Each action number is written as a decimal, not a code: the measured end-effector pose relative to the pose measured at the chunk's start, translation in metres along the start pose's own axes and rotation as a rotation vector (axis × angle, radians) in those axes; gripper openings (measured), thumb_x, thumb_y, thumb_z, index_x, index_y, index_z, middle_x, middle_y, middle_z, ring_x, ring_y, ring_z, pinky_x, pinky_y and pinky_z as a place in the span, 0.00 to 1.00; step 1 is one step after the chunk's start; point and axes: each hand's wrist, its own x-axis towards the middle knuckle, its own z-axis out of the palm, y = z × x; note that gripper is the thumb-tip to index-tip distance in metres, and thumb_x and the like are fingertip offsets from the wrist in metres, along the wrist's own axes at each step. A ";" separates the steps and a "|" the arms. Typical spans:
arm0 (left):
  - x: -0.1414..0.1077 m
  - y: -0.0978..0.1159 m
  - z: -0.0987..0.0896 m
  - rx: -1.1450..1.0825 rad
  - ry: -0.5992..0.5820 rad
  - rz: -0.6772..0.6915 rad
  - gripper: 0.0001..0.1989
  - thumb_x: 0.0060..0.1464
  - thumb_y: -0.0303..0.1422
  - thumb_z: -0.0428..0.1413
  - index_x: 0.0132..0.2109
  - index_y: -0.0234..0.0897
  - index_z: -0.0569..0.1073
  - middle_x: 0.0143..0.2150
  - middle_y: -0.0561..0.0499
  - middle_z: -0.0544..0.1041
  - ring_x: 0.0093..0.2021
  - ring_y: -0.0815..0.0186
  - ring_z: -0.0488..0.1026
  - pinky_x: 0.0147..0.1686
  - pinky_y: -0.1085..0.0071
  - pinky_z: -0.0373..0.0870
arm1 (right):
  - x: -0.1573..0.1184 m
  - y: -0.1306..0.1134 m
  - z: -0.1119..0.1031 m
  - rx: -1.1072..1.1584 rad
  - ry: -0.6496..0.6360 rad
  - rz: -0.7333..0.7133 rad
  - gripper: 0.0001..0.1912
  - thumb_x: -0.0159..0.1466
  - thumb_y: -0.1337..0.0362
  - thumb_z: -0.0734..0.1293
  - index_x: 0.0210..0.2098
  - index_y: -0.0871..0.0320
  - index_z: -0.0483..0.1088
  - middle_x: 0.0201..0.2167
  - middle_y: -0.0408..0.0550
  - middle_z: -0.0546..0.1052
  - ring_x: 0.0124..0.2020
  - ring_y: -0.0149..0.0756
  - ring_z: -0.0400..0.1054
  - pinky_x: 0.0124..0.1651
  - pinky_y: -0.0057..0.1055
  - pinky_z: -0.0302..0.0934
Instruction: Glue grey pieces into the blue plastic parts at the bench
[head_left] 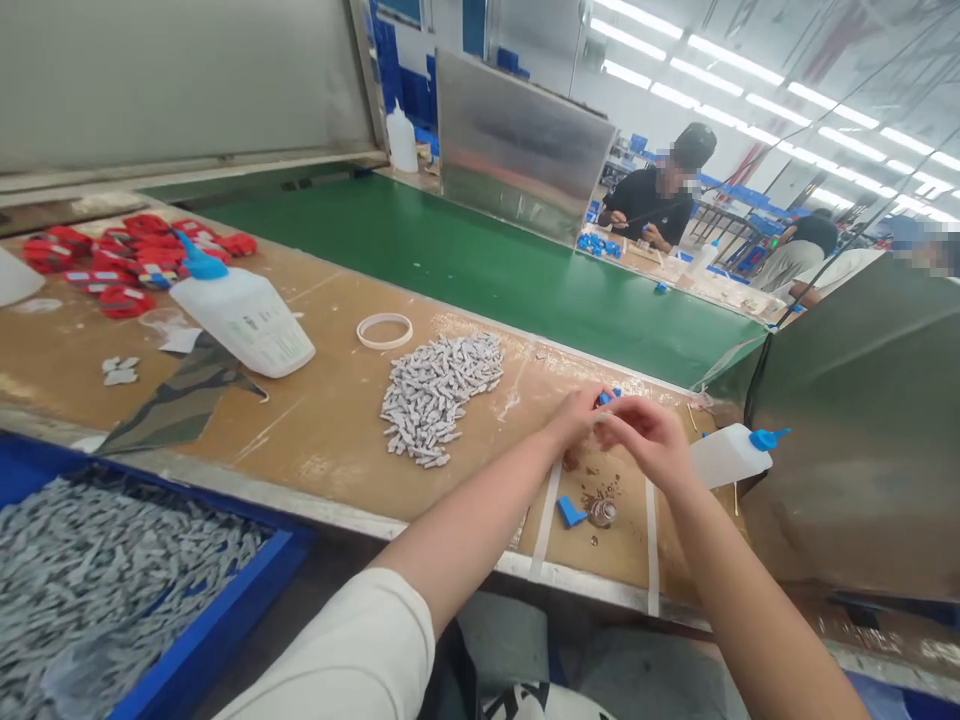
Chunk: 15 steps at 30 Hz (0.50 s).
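Both of my hands meet over the right part of the workbench. Fingers curled, my left hand (pixel 576 418) grips a small blue plastic piece (pixel 609 396), mostly covered by the fingers. My right hand (pixel 651 436) is closed in a pinch beside it, and what its fingertips hold, if anything, is hidden. Below the hands lie a loose blue angled piece (pixel 571 512) and a small clear round dish (pixel 602 512) among brown spots. To the left of my hands is a heap of small grey parts (pixel 441 392).
A white squeeze bottle (pixel 729 455) lies near my right hand. Left on the workbench (pixel 315 420) are another bottle (pixel 244 315), a tape ring (pixel 384 331) and red bundles (pixel 127 255). A blue bin (pixel 255 590) holds grey parts. Beyond runs a green conveyor (pixel 465 260); a co-worker (pixel 652 205) sits across.
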 end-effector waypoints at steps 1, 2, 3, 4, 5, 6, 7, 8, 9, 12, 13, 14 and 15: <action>0.000 -0.001 0.001 -0.071 -0.066 -0.012 0.19 0.57 0.49 0.64 0.41 0.37 0.72 0.28 0.54 0.75 0.26 0.66 0.72 0.29 0.71 0.69 | -0.021 0.008 -0.015 -0.021 0.038 0.016 0.15 0.68 0.50 0.71 0.39 0.55 0.74 0.30 0.46 0.77 0.28 0.36 0.70 0.32 0.33 0.67; 0.000 -0.002 0.002 -0.155 -0.130 -0.021 0.21 0.55 0.49 0.66 0.43 0.38 0.71 0.30 0.54 0.76 0.24 0.68 0.71 0.27 0.72 0.68 | -0.041 0.016 -0.027 -0.068 0.058 0.015 0.14 0.68 0.50 0.71 0.37 0.55 0.75 0.29 0.46 0.75 0.28 0.35 0.68 0.32 0.33 0.65; 0.000 -0.003 0.002 -0.237 -0.182 -0.028 0.23 0.53 0.49 0.67 0.43 0.38 0.70 0.31 0.55 0.76 0.23 0.69 0.71 0.25 0.73 0.67 | -0.059 0.023 -0.034 -0.122 0.059 0.008 0.13 0.68 0.51 0.71 0.36 0.55 0.75 0.29 0.46 0.74 0.28 0.36 0.67 0.32 0.33 0.63; 0.001 -0.003 0.003 -0.305 -0.215 -0.035 0.24 0.52 0.48 0.68 0.44 0.38 0.68 0.31 0.55 0.76 0.22 0.70 0.70 0.24 0.74 0.66 | -0.073 0.028 -0.038 -0.172 0.047 -0.002 0.13 0.69 0.52 0.71 0.36 0.54 0.75 0.30 0.46 0.73 0.30 0.36 0.67 0.33 0.33 0.62; 0.001 -0.004 0.003 -0.345 -0.232 -0.040 0.24 0.52 0.48 0.68 0.44 0.39 0.67 0.31 0.55 0.76 0.21 0.71 0.70 0.23 0.74 0.65 | -0.085 0.033 -0.038 -0.210 0.025 -0.009 0.12 0.69 0.53 0.70 0.36 0.54 0.76 0.32 0.47 0.73 0.32 0.36 0.66 0.34 0.33 0.61; 0.001 -0.004 0.003 -0.353 -0.243 -0.041 0.24 0.53 0.47 0.68 0.45 0.39 0.67 0.31 0.55 0.76 0.21 0.71 0.70 0.23 0.75 0.65 | -0.093 0.036 -0.036 -0.236 0.001 -0.012 0.11 0.70 0.54 0.69 0.37 0.54 0.76 0.33 0.47 0.72 0.32 0.36 0.66 0.34 0.33 0.60; 0.001 -0.004 0.003 -0.347 -0.259 -0.040 0.23 0.55 0.47 0.67 0.46 0.38 0.67 0.32 0.54 0.77 0.20 0.72 0.70 0.24 0.75 0.64 | -0.098 0.039 -0.033 -0.255 -0.024 -0.009 0.10 0.71 0.54 0.69 0.39 0.54 0.76 0.33 0.47 0.71 0.32 0.36 0.65 0.34 0.33 0.60; 0.001 -0.003 0.002 -0.337 -0.282 -0.038 0.22 0.57 0.47 0.65 0.47 0.38 0.68 0.34 0.53 0.79 0.20 0.73 0.69 0.24 0.76 0.64 | -0.100 0.041 -0.030 -0.269 -0.047 -0.007 0.10 0.72 0.55 0.68 0.40 0.53 0.76 0.34 0.47 0.71 0.32 0.36 0.64 0.34 0.33 0.59; 0.001 -0.003 0.001 -0.326 -0.305 -0.036 0.21 0.58 0.47 0.64 0.48 0.38 0.69 0.37 0.51 0.80 0.21 0.74 0.69 0.24 0.76 0.64 | -0.101 0.042 -0.027 -0.279 -0.071 -0.008 0.10 0.72 0.54 0.68 0.40 0.53 0.76 0.34 0.47 0.70 0.31 0.35 0.63 0.33 0.32 0.59; 0.000 -0.003 -0.001 -0.294 -0.349 -0.036 0.21 0.61 0.49 0.61 0.50 0.37 0.71 0.41 0.48 0.81 0.21 0.74 0.69 0.25 0.75 0.65 | -0.098 0.044 -0.024 -0.306 -0.151 -0.029 0.10 0.73 0.55 0.66 0.43 0.54 0.76 0.36 0.47 0.71 0.32 0.35 0.64 0.34 0.32 0.60; 0.000 -0.003 -0.001 -0.284 -0.349 -0.031 0.22 0.61 0.50 0.61 0.50 0.37 0.72 0.40 0.49 0.81 0.21 0.74 0.69 0.25 0.75 0.65 | -0.096 0.044 -0.024 -0.321 -0.176 -0.044 0.10 0.74 0.56 0.65 0.44 0.54 0.75 0.37 0.48 0.71 0.33 0.35 0.66 0.35 0.31 0.61; 0.000 -0.003 -0.001 -0.274 -0.343 -0.023 0.22 0.61 0.50 0.61 0.51 0.37 0.72 0.39 0.50 0.80 0.21 0.73 0.70 0.25 0.75 0.65 | -0.095 0.044 -0.024 -0.341 -0.197 -0.062 0.09 0.74 0.57 0.65 0.45 0.54 0.75 0.38 0.48 0.71 0.35 0.35 0.67 0.36 0.31 0.61; 0.000 -0.003 -0.002 -0.263 -0.333 -0.014 0.22 0.61 0.50 0.61 0.51 0.37 0.72 0.37 0.51 0.79 0.22 0.72 0.70 0.25 0.74 0.65 | -0.094 0.042 -0.025 -0.365 -0.216 -0.083 0.09 0.75 0.58 0.65 0.45 0.54 0.75 0.38 0.49 0.71 0.36 0.36 0.68 0.38 0.31 0.62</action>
